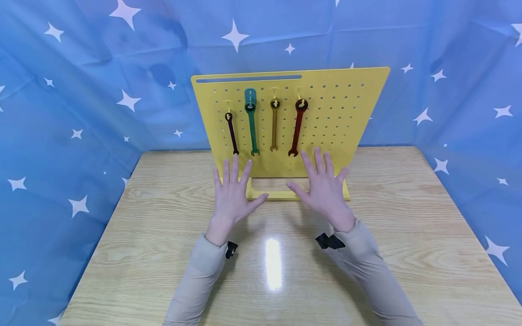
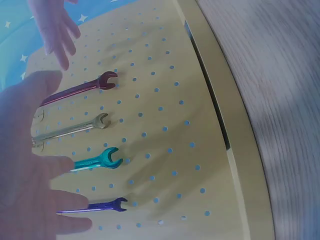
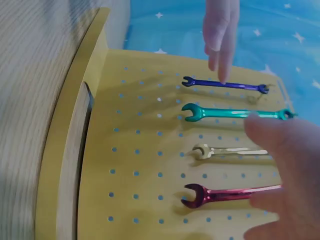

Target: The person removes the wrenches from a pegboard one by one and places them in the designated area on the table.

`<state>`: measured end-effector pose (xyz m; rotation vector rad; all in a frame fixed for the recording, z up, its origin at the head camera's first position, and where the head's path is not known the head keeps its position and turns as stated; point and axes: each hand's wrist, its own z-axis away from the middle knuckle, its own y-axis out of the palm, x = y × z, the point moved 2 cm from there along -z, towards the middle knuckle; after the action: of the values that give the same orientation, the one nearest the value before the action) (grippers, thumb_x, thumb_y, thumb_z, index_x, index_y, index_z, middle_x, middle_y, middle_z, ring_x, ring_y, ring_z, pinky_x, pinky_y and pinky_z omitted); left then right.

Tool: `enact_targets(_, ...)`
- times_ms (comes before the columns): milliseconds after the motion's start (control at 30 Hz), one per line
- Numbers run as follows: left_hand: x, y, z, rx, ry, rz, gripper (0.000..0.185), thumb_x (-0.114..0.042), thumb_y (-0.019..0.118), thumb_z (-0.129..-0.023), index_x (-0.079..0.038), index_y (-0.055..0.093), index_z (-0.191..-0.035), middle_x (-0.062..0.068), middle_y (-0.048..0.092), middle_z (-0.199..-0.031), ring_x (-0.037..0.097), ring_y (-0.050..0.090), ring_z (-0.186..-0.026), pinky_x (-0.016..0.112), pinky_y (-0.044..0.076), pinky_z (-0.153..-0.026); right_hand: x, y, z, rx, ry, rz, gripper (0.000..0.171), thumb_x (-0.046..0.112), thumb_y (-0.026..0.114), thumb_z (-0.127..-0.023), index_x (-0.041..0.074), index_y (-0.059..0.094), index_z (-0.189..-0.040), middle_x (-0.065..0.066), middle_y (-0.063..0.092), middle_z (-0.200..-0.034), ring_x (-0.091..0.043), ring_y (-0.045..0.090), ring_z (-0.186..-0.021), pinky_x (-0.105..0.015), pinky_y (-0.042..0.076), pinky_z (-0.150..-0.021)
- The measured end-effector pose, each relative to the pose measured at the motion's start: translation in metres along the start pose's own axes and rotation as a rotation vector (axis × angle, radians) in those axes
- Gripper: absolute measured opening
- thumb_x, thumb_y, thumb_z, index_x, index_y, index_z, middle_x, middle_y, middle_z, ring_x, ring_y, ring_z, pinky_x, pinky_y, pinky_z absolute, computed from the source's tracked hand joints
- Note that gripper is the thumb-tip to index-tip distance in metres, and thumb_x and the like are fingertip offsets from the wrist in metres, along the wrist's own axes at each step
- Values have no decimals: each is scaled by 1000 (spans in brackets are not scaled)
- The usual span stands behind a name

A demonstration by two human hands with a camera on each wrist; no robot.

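On a yellow pegboard hang a purple wrench, a green wrench, a gold wrench and a red wrench, their ring ends on hooks and open ends down. My left hand is spread in front of the board's lower left, fingertips just below the purple wrench in the head view. Spread likewise, my right hand is in front of the lower right, fingertips overlapping the board near the red wrench's open end. Both hands hold nothing. In the left wrist view, fingers partly cover the green and purple wrenches.
The pegboard leans back on a yellow base standing on a wood-grain table. Behind and at both sides hangs a blue cloth with white stars. A teal tag is at the green wrench's hook.
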<state>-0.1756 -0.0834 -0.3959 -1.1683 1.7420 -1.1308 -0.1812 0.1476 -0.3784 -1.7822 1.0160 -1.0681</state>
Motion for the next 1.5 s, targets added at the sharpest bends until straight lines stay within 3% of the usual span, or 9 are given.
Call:
enact_targets(167, 9, -4, -7, -234, 51, 85, 69, -47, 63, -83, -8, 43, -137, 21, 43, -139, 40, 38, -127, 62, 23, -106, -1, -3, -10, -204, -74, -197, 69, 38, 64, -85, 1, 40, -138, -24, 42, -139, -45, 40, -124, -67, 34, -94)
enact_targets(333, 29, -2, -19, -468, 91, 284, 40, -22, 63, -85, 2, 58, -117, 19, 62, -116, 36, 56, -104, 56, 37, -96, -7, -6, -27, -349, -118, -418, 47, 14, 65, -87, -10, 50, -125, -26, 56, -122, -39, 51, -112, -51, 41, -95)
enact_targets(533, 61, 3, -29, -586, 56, 489, 23, -8, 61, -85, 5, 63, -104, 19, 67, -100, 34, 61, -90, 49, 45, -87, -12, -3, -48, -367, -72, -572, 37, 5, 66, -86, -10, 55, -117, -26, 60, -111, -38, 57, -99, -52, 48, -81)
enact_targets(633, 76, 5, -34, -596, -11, 632, 19, -2, 60, -85, 8, 62, -101, 21, 66, -97, 35, 61, -90, 46, 46, -87, -11, -1, -56, -328, -22, -624, 35, 7, 64, -88, -7, 55, -118, -24, 60, -111, -36, 58, -100, -50, 50, -81)
enact_targets(800, 96, 7, -45, -568, -194, 857, 18, 2, 58, -88, 10, 58, -104, 23, 62, -96, 30, 57, -89, 42, 46, -83, -12, 0, -65, -282, 50, -717, 31, 8, 61, -91, -5, 55, -118, -19, 60, -114, -31, 58, -101, -45, 50, -83)
enact_targets(967, 101, -3, -53, -528, -348, 1030, 21, 4, 57, -89, 13, 53, -107, 26, 59, -100, 23, 54, -88, 32, 48, -83, -11, 0, -68, -267, 78, -787, 28, 6, 59, -92, -6, 55, -116, -21, 60, -112, -30, 57, -99, -37, 51, -80)
enact_targets(1133, 97, -20, -59, -427, -401, 1127, 28, -1, 55, -92, 14, 48, -115, 21, 56, -105, 16, 52, -91, 25, 47, -85, 2, -16, -66, -251, 112, -845, 26, 2, 56, -92, -11, 55, -114, -26, 59, -110, -33, 56, -97, -22, 48, -75)
enact_targets(1267, 106, -11, -70, -361, -443, 1208, 30, -7, 57, -93, 9, 50, -118, 9, 57, -102, 10, 52, -91, 24, 46, -89, 2, -16, -69, -236, 139, -865, 26, 3, 55, -93, -11, 55, -115, -26, 59, -111, -30, 55, -97, -21, 46, -75)
enact_targets(1500, 120, 9, -84, -334, -572, 1272, 20, -16, 59, -94, -1, 59, -106, -5, 57, -85, 6, 52, -80, 23, 48, -80, -11, 2, -80, -210, 150, -851, 25, 8, 56, -94, -6, 58, -115, -21, 62, -107, -20, 54, -92, -20, 46, -75)
